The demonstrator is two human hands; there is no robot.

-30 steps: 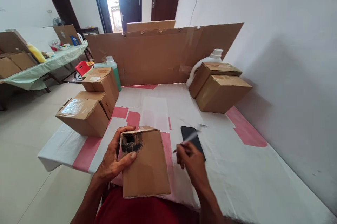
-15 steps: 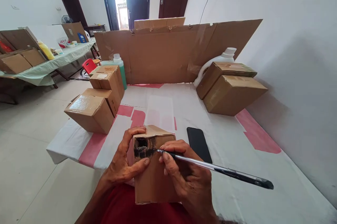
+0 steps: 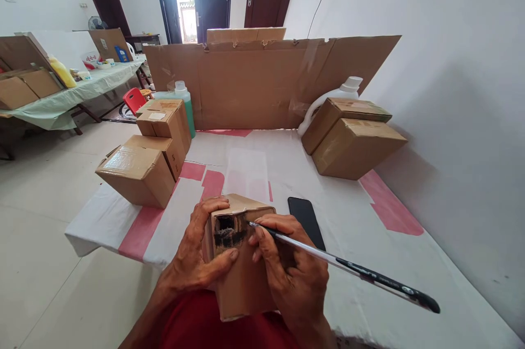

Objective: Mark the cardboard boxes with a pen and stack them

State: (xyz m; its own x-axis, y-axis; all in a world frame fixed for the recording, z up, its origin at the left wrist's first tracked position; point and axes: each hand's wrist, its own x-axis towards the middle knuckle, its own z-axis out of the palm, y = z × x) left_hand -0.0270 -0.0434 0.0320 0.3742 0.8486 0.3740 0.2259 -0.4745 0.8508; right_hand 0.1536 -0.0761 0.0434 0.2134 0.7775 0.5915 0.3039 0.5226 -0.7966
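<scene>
A small cardboard box (image 3: pixel 245 289) rests tilted in front of me at the near table edge. My left hand (image 3: pixel 200 250) grips its left side, fingers over the top edge and thumb on the face. A long pen (image 3: pixel 328 257) with a clear barrel and black ends is pinched in my right hand (image 3: pixel 293 267). Its tip is at the box's upper face, just right of a scribbled black patch (image 3: pixel 229 231). Whether the tip touches the cardboard is hard to tell. The lower fingers of my right hand lie against the box.
A black phone (image 3: pixel 307 222) lies right of the box on the cloth-covered table (image 3: pixel 348 289). Cardboard boxes stand at left (image 3: pixel 135 174) and right (image 3: pixel 356 146), with a green-liquid bottle (image 3: pixel 187 111) and a white jug (image 3: pixel 348 86) behind them. A tall cardboard panel (image 3: pixel 254 86) closes the back.
The pen tip has shifted slightly right and up, off the dark patch, and the pen's rear end has swung lower right. The box has turned a little in my left hand.
</scene>
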